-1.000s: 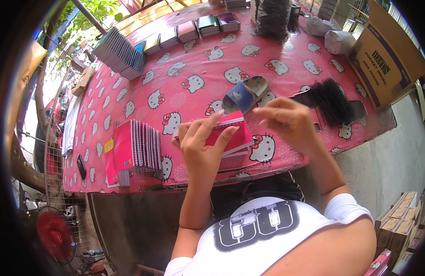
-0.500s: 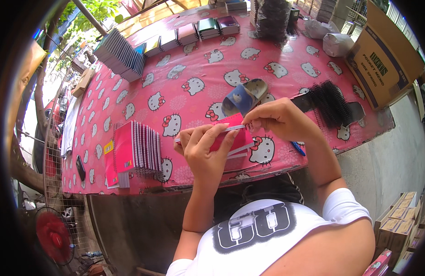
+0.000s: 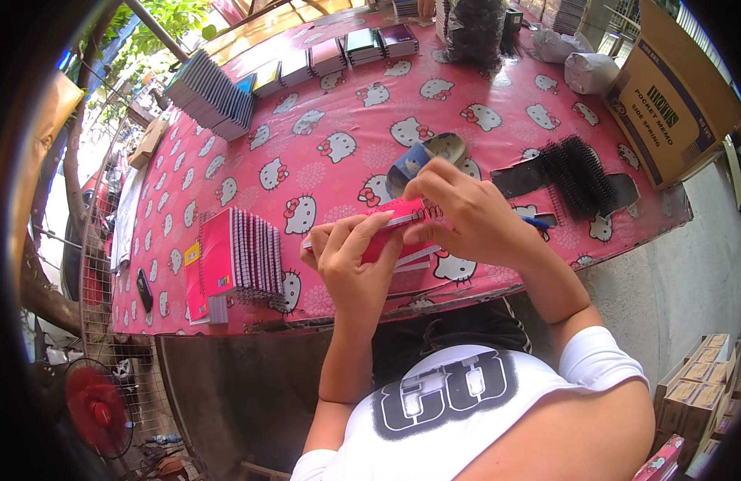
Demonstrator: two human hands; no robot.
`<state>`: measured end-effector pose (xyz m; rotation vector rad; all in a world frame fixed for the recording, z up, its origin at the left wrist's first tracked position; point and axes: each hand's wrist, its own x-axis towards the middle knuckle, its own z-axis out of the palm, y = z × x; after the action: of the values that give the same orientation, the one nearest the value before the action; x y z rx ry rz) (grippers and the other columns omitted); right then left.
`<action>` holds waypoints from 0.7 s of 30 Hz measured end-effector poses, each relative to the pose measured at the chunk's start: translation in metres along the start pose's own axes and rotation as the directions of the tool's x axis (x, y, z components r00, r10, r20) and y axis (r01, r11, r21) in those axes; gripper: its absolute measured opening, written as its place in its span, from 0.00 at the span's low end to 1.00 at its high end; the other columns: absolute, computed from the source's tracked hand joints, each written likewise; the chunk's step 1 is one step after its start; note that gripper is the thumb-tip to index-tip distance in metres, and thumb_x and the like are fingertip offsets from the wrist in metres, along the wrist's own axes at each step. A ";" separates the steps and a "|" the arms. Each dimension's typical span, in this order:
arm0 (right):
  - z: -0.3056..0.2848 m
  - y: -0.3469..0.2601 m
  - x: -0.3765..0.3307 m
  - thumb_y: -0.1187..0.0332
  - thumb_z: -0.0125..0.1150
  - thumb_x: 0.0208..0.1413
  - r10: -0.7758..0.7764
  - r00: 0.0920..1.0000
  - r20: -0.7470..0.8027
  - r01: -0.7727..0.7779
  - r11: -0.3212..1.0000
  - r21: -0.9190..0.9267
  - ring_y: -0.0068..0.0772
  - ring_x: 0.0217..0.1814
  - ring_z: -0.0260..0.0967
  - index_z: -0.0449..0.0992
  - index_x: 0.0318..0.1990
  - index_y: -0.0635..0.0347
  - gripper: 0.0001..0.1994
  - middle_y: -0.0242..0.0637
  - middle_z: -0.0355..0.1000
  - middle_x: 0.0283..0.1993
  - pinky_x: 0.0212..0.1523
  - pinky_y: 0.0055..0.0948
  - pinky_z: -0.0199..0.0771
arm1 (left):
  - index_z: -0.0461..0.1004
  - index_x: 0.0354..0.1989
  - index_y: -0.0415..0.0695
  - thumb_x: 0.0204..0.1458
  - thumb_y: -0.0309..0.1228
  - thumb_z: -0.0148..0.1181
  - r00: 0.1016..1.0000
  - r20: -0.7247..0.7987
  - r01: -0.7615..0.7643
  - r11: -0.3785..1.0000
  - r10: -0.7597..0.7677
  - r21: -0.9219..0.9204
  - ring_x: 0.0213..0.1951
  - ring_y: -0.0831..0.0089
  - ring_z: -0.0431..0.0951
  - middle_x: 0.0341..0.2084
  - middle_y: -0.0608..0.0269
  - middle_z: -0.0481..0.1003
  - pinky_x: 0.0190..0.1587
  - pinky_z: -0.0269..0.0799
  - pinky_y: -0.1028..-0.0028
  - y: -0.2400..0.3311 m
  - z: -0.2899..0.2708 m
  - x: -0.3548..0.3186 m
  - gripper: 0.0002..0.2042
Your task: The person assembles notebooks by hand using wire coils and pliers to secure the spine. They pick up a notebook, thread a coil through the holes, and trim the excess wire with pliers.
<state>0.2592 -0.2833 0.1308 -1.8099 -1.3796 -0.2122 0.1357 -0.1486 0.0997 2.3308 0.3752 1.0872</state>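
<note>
My left hand (image 3: 350, 258) grips a thin pink notebook (image 3: 404, 210) tilted edge-up, fingers on its far side and thumb near. At the notebook's right end, my right hand (image 3: 470, 215) has its fingers bent round a dark spiral binding coil (image 3: 434, 212), which meets the holes along the edge. Its fingertips are partly hidden. Below my hands lie more pink-covered paper blocks (image 3: 418, 260). To the left stands a fanned stack of pink spiral notebooks (image 3: 254, 252). Just beyond my hands sits a round blue container (image 3: 408, 167) with a cartoon print.
A pile of black coils (image 3: 583, 180) lies to the right, with a blue pen (image 3: 537, 222) nearer. Notebook stacks (image 3: 210, 96) line the far left. An open carton (image 3: 667, 104) stands at the right edge. A co-worker's hand (image 3: 426, 8) shows at the far edge.
My right hand has shifted slightly down and its fingers have re-spread around the coil, which now shows more clearly. My left hand stays on the notebook. A co-worker's hand has appeared at the far edge.
</note>
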 end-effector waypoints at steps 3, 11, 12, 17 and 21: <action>0.004 0.003 -0.001 0.65 0.65 0.50 -0.036 0.999 -0.015 0.036 0.999 -0.004 0.43 0.29 0.70 0.73 0.34 0.58 0.09 0.36 0.69 0.31 0.27 0.36 0.69 | 0.83 0.35 0.53 0.35 0.30 0.73 1.000 -0.003 0.007 1.000 -0.007 0.000 0.38 0.72 0.69 0.29 0.73 0.77 0.49 0.54 0.69 0.001 0.001 0.001 0.14; 0.007 0.002 0.000 0.67 0.67 0.48 -0.038 0.999 -0.003 0.038 0.999 0.015 0.42 0.31 0.71 0.73 0.32 0.60 0.10 0.38 0.71 0.33 0.29 0.36 0.70 | 0.83 0.35 0.53 0.35 0.30 0.73 1.000 -0.006 0.003 1.000 -0.003 0.006 0.37 0.73 0.69 0.29 0.73 0.77 0.49 0.54 0.69 0.001 0.001 -0.001 0.14; 0.007 -0.002 0.002 0.68 0.67 0.48 -0.046 0.998 -0.042 0.046 0.999 0.014 0.43 0.31 0.71 0.73 0.31 0.61 0.09 0.38 0.70 0.32 0.29 0.36 0.70 | 0.83 0.35 0.53 0.36 0.30 0.73 1.000 -0.007 0.000 1.000 0.000 0.009 0.37 0.73 0.69 0.29 0.74 0.77 0.49 0.54 0.69 0.002 0.000 -0.001 0.14; 0.013 -0.007 0.000 0.71 0.65 0.49 -0.051 0.998 -0.023 0.051 0.998 -0.026 0.44 0.36 0.72 0.74 0.31 0.62 0.07 0.40 0.71 0.31 0.33 0.35 0.72 | 0.83 0.35 0.48 0.35 0.27 0.75 0.997 -0.047 -0.052 0.998 0.053 0.037 0.33 0.73 0.67 0.28 0.70 0.78 0.36 0.64 0.75 0.003 0.000 -0.002 0.15; -0.006 0.043 0.023 0.72 0.64 0.49 -0.009 0.929 0.371 -0.034 0.993 0.109 0.44 0.42 0.73 0.75 0.38 0.61 0.08 0.40 0.74 0.36 0.39 0.36 0.74 | 0.83 0.35 0.48 0.36 0.28 0.75 0.991 -0.052 -0.122 0.992 0.123 0.031 0.33 0.73 0.68 0.28 0.69 0.78 0.36 0.64 0.74 -0.001 -0.004 -0.005 0.14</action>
<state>0.3076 -0.2730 0.1263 -1.8234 -1.6017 0.2261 0.1288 -0.1489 0.0982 2.3786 0.2716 1.2123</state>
